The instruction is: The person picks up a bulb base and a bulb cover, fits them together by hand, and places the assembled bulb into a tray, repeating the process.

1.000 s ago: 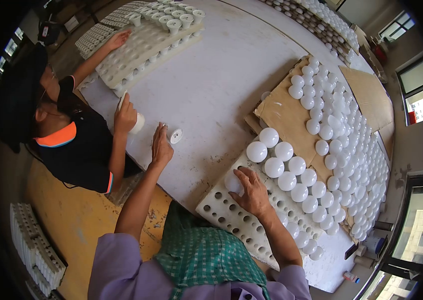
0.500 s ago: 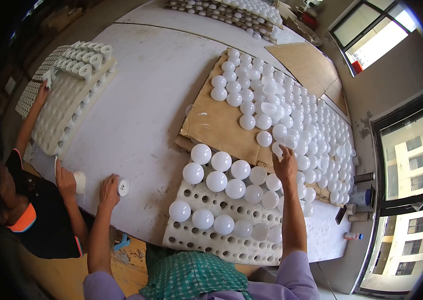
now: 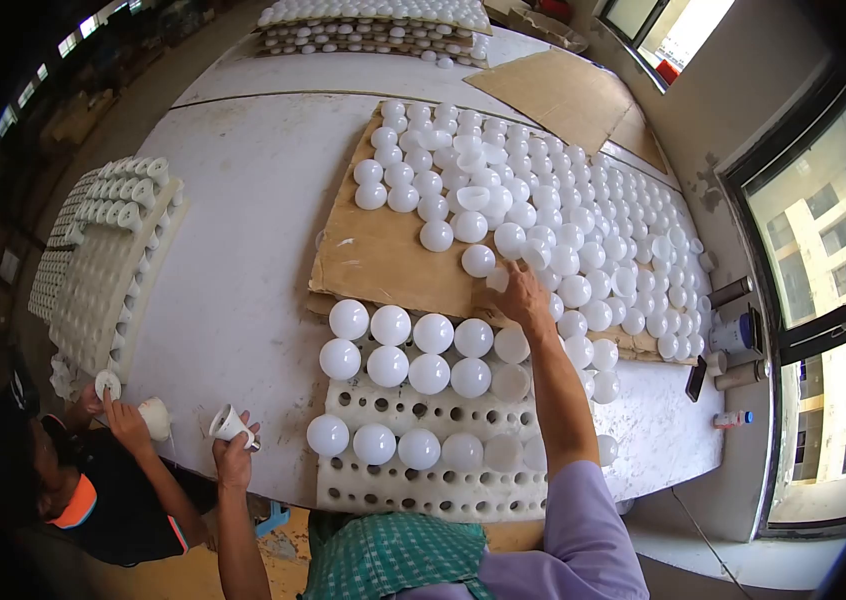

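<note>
My left hand (image 3: 233, 465) grips a white light bulb base (image 3: 228, 425), its wide round end tilted up and its metal screw end pointing right. Over the cardboard's front edge, my right hand (image 3: 523, 297) has its fingers closed around a white bulb cover (image 3: 497, 280), partly hidden by them. Many similar glossy domes (image 3: 478, 261) crowd the cardboard sheet (image 3: 383, 255) beyond and to the right. Nearer me, rows of bulbs with white domes (image 3: 374, 443) stand in a pale tray with holes (image 3: 393, 405).
At the left, a co-worker's hands (image 3: 128, 425) hold a round white part (image 3: 108, 384) beside a white cup-like object (image 3: 155, 418). Stacked trays of bulb bases (image 3: 103, 290) stand beyond. Dome stacks (image 3: 373, 35) lie at the back; a small bottle (image 3: 733, 420) stands right.
My left hand has lifted the bulb base off the table and tilted it. My right hand has drawn a cover toward the cardboard's front edge. The co-worker's far hand has come back from the trays.
</note>
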Motion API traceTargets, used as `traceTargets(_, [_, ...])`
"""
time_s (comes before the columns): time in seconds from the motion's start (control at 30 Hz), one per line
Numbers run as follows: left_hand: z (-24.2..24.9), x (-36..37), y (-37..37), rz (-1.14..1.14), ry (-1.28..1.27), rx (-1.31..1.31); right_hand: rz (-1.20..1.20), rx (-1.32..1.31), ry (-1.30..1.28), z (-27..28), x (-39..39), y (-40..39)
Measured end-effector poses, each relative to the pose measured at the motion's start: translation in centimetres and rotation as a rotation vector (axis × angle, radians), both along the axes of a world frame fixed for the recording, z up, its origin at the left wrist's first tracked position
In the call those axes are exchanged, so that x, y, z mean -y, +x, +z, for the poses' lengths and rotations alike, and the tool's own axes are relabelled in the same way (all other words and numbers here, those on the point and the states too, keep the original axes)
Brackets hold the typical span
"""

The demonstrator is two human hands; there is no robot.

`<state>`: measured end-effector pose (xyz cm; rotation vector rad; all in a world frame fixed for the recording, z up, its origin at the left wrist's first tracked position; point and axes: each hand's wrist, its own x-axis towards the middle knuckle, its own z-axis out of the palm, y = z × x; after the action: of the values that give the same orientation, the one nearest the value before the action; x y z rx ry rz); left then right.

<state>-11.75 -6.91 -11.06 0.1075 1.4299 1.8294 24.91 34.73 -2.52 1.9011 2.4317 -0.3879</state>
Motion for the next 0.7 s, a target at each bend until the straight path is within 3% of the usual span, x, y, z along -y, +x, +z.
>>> traceTargets(0.07, [2.9,-0.8,2.0,-0.086,0.109,0.042,-0.04,-0.316,0.142,2.4,1.8,0.7])
traceTargets(0.17, [5.5,-1.2,4.6,-0.445,0.225,0.055,-0.024,-1.296,-0.33,3.0,7.2,2.8])
traceTargets(0.23, [7.3,-2.5,7.5,-0.68,0.186,0.052,0.107,-1.383,-0.487,4.4,12.8,2.8])
traceTargets(0.3, [11.3,-4.7,10.8,-0.939,0.103,-0.223,0.158,-1.288,-0.526,2.7,17.3,3.5])
traceTargets(0.37, [9.6,-5.6,12.9,-1.145,0.126,-0.378,0.27,-1.228,-0.629,1.8,21.2,4.1])
traceTargets(0.43, [11.5,-6.4,14.9,-1.25,0.018,-0.514,0.299,-1.279,-0.628,1.7,24.4,3.6])
traceTargets(0.5, [11.4,-6.7,16.0,-1.265,0.072,-0.514,0.329,-1.324,-0.62,1.8,26.3,3.6])
traceTargets(0.57, [11.3,-6.4,16.4,-1.389,0.023,-0.554,0.39,-1.164,-0.508,1.8,27.6,3.6])
traceTargets(0.7, [11.7,-5.5,16.1,-1.406,-0.004,-0.626,0.427,-1.085,-0.545,2.6,28.4,3.3])
